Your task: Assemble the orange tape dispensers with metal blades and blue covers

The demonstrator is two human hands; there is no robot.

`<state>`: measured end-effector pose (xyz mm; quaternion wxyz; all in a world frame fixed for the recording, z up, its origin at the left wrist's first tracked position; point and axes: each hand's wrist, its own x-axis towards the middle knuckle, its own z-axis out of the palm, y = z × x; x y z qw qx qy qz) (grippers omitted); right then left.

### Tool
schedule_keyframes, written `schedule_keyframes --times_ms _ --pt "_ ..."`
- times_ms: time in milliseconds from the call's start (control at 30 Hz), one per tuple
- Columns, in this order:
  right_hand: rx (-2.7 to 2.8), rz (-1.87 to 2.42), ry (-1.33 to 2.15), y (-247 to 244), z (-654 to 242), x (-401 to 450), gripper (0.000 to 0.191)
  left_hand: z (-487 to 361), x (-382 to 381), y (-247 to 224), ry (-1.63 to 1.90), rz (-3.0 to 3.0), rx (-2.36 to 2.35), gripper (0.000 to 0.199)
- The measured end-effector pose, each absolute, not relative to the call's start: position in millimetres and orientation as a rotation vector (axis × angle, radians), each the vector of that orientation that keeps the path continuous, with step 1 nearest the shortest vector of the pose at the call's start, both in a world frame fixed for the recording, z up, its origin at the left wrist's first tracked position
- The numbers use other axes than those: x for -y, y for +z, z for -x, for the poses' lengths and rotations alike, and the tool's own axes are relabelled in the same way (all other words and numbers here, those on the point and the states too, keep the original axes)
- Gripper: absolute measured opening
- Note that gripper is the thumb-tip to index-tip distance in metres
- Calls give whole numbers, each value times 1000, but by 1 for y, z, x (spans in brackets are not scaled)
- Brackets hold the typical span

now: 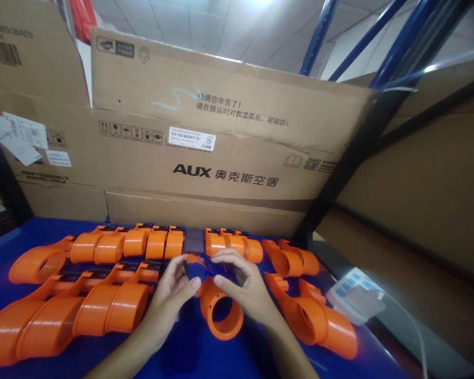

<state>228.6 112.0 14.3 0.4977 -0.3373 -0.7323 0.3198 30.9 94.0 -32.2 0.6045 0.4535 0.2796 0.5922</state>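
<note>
Near the middle of the blue surface, my left hand (178,284) and my right hand (243,284) are both closed around an orange ring part (223,321) with a dark blue piece (197,269) at its upper end. The ring's round opening faces me and hangs below my fingers. My left fingers and thumb grip the blue piece from the left side. My right thumb rests near the top of the ring, with the fingers curled over the blue piece. My fingers partly hide where the blue and orange parts meet.
Rows of orange ring parts (92,310) lie on the blue surface (0,252) at left, with more (335,329) at right. A dark block (194,243) sits behind my hands. A white power strip (353,295) with a cable lies far right. A cardboard wall (142,173) stands behind.
</note>
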Motion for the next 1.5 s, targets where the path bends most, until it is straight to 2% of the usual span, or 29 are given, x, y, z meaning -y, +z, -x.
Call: schedule_keyframes --times_ms 267,500,633,833,967,1133,1500 --pt "1833 860 861 13 -230 -107 29 -29 -91 -26 1383 -1037 -589 44" --pt "1887 815 870 11 -229 -104 40 -28 -89 -27 1390 -993 -503 51" --pt "1958 833 666 12 -228 -101 41 -28 -87 -32 1404 -972 -474 53" --pt "2084 816 126 5 -228 -101 69 -23 -89 -35 1462 -1045 -587 52" --pt "2104 771 -112 0 -228 -103 71 -22 -91 -34 1509 -1156 -688 48" --pt "2138 734 -177 1 -227 -104 69 -22 -91 -32 1545 -1167 -744 32" --pt "2152 788 -123 -1 -226 -104 71 -20 -93 -28 1548 -1182 -804 27"
